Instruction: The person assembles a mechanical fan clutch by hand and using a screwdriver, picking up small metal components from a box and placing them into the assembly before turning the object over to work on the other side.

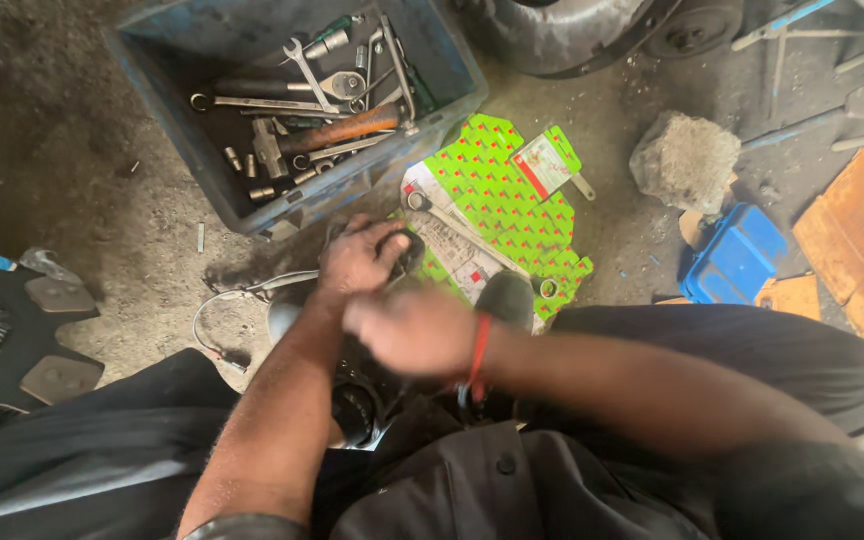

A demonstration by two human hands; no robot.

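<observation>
At lower centre the right hand (412,328) is blurred; its grip cannot be told. Just above, a dark part (407,252) is clasped by the left hand (357,258), steadied over the floor (102,200). Beyond, tools are kept within reach in a blue crate (452,70).

One blue crate (422,45), one stone (685,160), perhaps eight wrenches (304,68).

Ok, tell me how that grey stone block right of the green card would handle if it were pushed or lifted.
The stone block looks dense and chunky, so probably heavy for its size. Its rough, pitted faces should give grip rather than slip. Squat and irregular on the dirt floor, it would likely scrape or drag, not roll.
</observation>
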